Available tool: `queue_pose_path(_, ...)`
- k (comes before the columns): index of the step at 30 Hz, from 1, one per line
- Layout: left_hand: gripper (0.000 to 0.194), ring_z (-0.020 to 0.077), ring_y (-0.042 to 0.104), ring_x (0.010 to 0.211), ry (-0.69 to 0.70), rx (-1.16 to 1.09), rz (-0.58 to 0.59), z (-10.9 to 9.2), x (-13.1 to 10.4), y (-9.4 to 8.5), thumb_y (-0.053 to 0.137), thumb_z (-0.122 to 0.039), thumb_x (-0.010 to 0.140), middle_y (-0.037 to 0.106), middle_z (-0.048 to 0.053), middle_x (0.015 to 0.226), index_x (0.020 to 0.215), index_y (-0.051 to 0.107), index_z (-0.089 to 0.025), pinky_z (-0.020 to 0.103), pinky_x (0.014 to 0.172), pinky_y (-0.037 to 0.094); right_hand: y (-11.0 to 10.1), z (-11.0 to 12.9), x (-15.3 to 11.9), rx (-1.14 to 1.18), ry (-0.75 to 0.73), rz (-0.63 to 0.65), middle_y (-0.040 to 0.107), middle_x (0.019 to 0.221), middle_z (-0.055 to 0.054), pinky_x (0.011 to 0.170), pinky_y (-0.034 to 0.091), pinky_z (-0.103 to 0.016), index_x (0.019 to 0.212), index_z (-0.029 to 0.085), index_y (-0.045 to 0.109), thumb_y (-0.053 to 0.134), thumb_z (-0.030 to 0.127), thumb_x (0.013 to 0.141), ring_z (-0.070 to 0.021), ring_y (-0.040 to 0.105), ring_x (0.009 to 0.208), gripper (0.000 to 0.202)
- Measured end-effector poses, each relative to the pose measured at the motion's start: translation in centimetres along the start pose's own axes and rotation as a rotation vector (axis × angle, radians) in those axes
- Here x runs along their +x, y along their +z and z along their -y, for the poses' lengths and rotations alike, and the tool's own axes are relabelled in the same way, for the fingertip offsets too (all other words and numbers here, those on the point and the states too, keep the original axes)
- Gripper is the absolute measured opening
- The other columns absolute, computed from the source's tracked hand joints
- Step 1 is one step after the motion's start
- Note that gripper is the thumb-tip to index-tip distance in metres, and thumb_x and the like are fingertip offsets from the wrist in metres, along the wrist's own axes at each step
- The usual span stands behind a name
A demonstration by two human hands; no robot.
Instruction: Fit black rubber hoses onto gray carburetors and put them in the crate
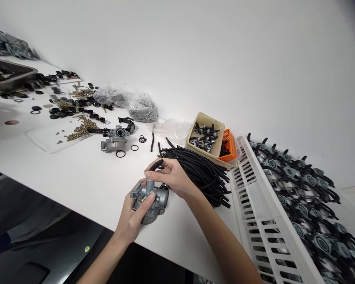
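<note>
Left hand: the left hand (136,215) is closed around a grey metal carburetor (150,199), which is held just above the near edge of the white table (85,177).
Right hand: the right hand (173,175) is pinched shut on a short black hose (156,164), whose lower end is met at the top of the carburetor.
Hose supply: a pile of black hoses (204,173) is laid on the table just behind the right hand.
Second carburetor: another carburetor (115,138) is set farther back on the table, with black rings (120,154) lying loose beside it.
Boxes: a beige box (217,126) of small metal parts is placed beyond the hose pile, with an orange basket (231,144) touching its right side.
Crate: a white slatted crate (254,185) at the right is filled with finished carburetors (307,185).
Far left: plastic bags (142,106), brass screws (81,130) and a dark tray (12,73) are spread along the table.
</note>
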State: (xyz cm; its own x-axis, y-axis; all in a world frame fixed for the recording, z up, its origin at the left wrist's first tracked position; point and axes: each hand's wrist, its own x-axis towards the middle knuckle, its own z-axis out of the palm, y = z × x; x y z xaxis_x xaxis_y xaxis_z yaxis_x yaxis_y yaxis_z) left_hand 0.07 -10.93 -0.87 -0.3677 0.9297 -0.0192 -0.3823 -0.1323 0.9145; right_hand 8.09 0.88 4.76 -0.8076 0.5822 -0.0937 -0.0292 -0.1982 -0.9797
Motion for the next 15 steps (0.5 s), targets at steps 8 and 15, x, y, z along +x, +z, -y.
queue_pose_path(8,0.037,0.0141,0.053,0.060,-0.039,-0.023,0.010,0.1,0.1,-0.2,0.066,-0.052,0.078,0.054,0.000,0.068,0.089,0.062,-0.017,0.025,0.055,0.049,-0.6,-0.1,0.0,-0.024,0.003,0.044,0.070,0.074,0.000,0.075,0.053,-0.029,0.085,0.017,0.071,0.081,0.032,0.070,-0.0172,0.071,0.075,0.022)
queue_pose_path(15,0.039,0.0149,0.053,0.065,-0.036,-0.028,-0.053,0.2,0.0,-0.3,0.068,-0.052,0.076,0.053,0.001,0.069,0.089,0.062,-0.016,0.025,0.060,0.048,-1.7,0.2,-0.2,-0.008,0.012,0.217,0.073,0.094,-0.007,0.090,0.050,-0.035,0.101,0.015,0.072,0.072,0.042,0.080,-0.0201,0.070,0.091,0.034)
